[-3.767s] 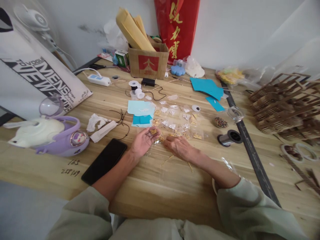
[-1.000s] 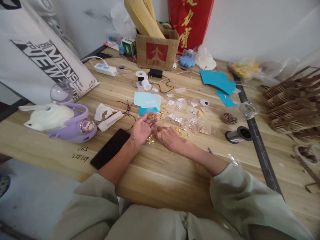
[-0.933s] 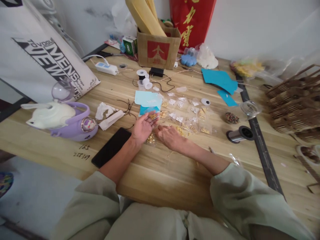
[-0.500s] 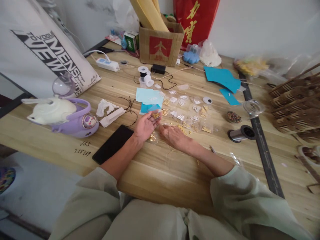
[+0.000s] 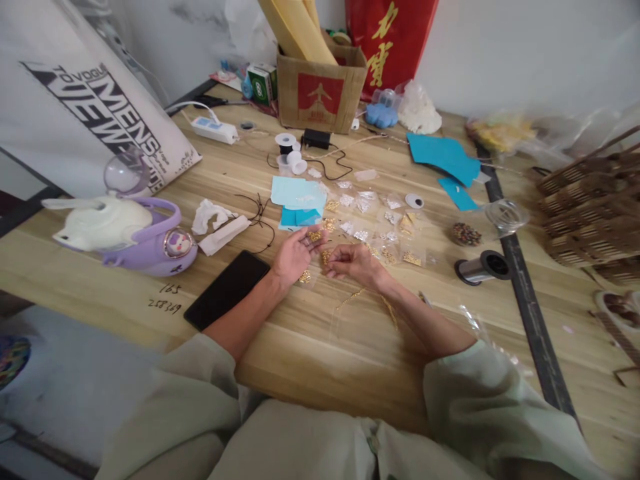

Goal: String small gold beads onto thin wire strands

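My left hand point(image 5: 295, 257) is palm up over the table with its fingers stretched out. Small gold beads point(image 5: 315, 236) show at its fingertips; whether they lie on the fingers or just behind them I cannot tell. My right hand point(image 5: 359, 265) is beside it, thumb and fingers pinched together over a small cluster of gold pieces point(image 5: 326, 257). What sits in that pinch is too small to make out. Below my left fingers is another pile of gold findings point(image 5: 305, 276). A thin gold chain point(image 5: 387, 308) lies under my right wrist.
Small clear bags of silver and gold pieces point(image 5: 412, 257) spread beyond my hands. Light blue cards point(image 5: 295, 192) are behind the left hand. A black phone point(image 5: 227, 290) lies by my left forearm, a wire spool point(image 5: 483, 267) to the right, and a cardboard box point(image 5: 323, 90) at the back.
My right hand has lifted and turned, its fingers now curled into a pinch, uncovering gold pieces and more of the chain. My left hand has shifted slightly, still palm up.
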The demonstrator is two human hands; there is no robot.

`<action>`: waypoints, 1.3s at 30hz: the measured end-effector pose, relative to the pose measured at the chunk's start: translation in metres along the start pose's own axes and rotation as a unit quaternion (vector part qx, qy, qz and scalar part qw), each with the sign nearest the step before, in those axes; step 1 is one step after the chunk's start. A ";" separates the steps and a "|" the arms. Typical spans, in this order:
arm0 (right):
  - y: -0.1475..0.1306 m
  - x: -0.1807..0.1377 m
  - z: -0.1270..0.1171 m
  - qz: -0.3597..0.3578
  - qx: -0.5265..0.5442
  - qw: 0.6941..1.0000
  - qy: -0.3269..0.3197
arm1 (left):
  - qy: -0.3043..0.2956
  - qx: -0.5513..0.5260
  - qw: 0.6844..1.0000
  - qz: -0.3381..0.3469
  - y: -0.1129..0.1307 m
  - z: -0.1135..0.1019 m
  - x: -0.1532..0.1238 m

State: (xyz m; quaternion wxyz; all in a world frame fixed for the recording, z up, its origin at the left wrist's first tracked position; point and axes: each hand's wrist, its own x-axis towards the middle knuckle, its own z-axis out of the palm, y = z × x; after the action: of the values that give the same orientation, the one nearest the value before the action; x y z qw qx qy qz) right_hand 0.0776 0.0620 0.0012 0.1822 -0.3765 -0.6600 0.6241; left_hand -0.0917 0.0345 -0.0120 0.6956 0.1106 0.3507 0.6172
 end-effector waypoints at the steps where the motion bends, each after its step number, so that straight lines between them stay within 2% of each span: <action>1: 0.001 -0.001 -0.001 0.011 0.050 0.999 -0.004 | -0.001 0.001 1.000 0.000 0.000 0.000 0.000; 4: 0.000 -0.006 -0.003 0.052 0.169 0.984 -0.002 | -0.004 0.001 1.000 -0.001 0.001 0.000 -0.001; 7: -0.002 -0.014 -0.002 0.103 0.270 0.957 0.004 | -0.007 -0.004 1.000 0.004 0.001 0.000 -0.001; 11: -0.001 -0.026 0.003 0.127 0.350 0.928 0.004 | -0.009 -0.005 1.000 0.008 0.001 0.000 -0.001; 22: 0.006 -0.054 0.014 0.177 0.423 0.888 -0.038 | 0.015 -0.008 1.000 0.002 0.004 0.006 -0.003; 31: 0.016 -0.057 0.012 0.145 0.496 0.851 -0.098 | 0.007 -0.003 1.000 0.004 0.004 0.006 -0.003; 39: 0.020 -0.059 0.013 0.123 0.504 0.847 -0.114 | 0.011 0.003 1.000 0.001 0.005 0.003 -0.001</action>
State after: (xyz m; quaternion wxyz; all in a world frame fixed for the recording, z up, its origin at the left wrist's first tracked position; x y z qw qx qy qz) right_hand 0.1125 0.0092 -0.0061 0.1922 -0.2367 -0.2192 0.9268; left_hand -0.0934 0.0353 -0.0065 0.6910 0.1058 0.3599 0.6179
